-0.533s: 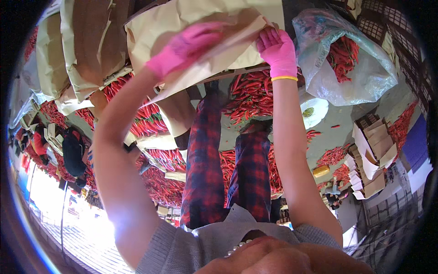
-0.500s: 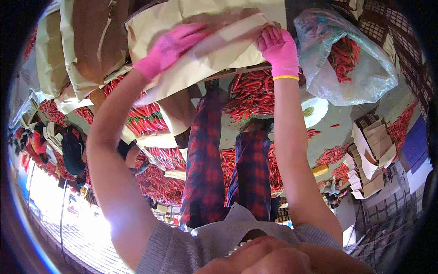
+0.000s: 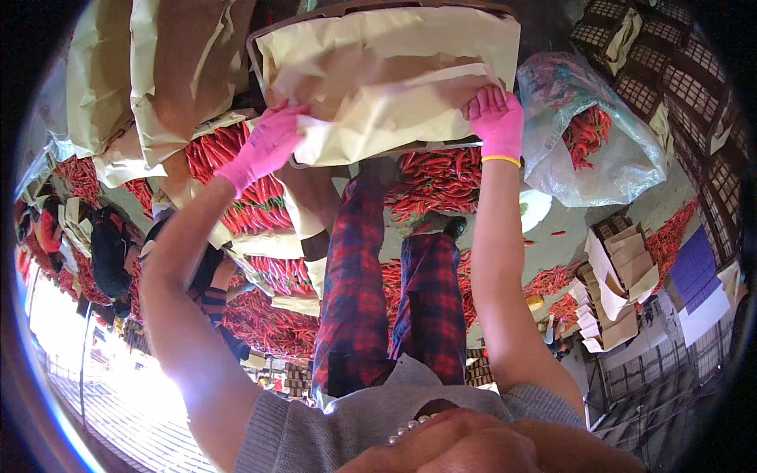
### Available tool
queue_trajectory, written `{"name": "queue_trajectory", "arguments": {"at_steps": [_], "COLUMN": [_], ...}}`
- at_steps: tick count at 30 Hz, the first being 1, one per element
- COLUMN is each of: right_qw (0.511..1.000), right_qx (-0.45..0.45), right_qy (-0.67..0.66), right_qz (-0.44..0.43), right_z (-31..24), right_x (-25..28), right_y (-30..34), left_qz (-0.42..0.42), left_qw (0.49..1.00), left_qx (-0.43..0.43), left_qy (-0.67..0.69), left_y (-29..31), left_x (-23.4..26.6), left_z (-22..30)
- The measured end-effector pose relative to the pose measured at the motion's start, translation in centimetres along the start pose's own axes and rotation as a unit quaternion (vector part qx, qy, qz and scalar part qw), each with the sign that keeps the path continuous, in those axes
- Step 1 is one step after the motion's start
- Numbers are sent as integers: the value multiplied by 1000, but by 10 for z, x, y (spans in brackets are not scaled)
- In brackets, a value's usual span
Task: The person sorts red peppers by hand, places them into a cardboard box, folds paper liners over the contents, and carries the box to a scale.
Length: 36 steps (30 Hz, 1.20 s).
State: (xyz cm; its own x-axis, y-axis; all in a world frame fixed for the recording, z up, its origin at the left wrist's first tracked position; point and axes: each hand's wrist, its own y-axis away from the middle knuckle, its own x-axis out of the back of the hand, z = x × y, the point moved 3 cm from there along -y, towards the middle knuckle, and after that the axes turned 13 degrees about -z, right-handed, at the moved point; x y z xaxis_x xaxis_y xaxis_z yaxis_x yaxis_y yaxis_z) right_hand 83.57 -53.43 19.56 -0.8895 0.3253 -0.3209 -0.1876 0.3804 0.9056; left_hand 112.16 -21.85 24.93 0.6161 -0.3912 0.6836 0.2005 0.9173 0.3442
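A brown crate [image 3: 254,59] is lined with pale brown paper [image 3: 410,110], which is folded over its top and hides what is inside. My left hand [image 3: 268,146], in a pink glove, closes on the paper at the crate's near left corner. At the near right corner, my pink-gloved right hand [image 3: 497,126] rests with its fingers stretched side by side on the paper. A yellow band circles that wrist. Red chili peppers [image 3: 434,181] lie below the crate's near edge.
Paper-lined containers [image 3: 185,87] stand to the left. A clear plastic bag [image 3: 607,150] with chilies lies on the right. Open cardboard boxes [image 3: 619,276] and dark lattice crates [image 3: 694,87] are farther right. Another person [image 3: 112,248] is at the left.
My left hand has moved down from the paper's top to its near left corner. The near paper flap, hanging over the edge before, is now drawn back onto the crate, whose rim shows.
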Motion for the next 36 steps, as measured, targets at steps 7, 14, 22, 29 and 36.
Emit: {"name": "queue_trajectory", "arguments": {"at_steps": [7,14,22,29,36], "right_qw": [995,996,994,995,986], "right_qx": [-6,-20,-17,59,68], "right_qy": [18,37,31,34,128], "right_qz": [-101,-76,-107,67,-85], "right_z": [-2,-7,-6,12,-8], "right_x": [13,15,18,-6,-11], "right_y": [-10,-15,-18,-3,18], "left_qz": [292,44,221,353,323], "left_qw": [684,971,751,674,745], "left_qx": [174,132,331,643,533], "left_qy": [645,195,527,89,237], "left_y": [37,31,34,-12,21], "left_x": [-25,5,-60,-45,-40], "left_z": [-24,24,-11,18,4]}}
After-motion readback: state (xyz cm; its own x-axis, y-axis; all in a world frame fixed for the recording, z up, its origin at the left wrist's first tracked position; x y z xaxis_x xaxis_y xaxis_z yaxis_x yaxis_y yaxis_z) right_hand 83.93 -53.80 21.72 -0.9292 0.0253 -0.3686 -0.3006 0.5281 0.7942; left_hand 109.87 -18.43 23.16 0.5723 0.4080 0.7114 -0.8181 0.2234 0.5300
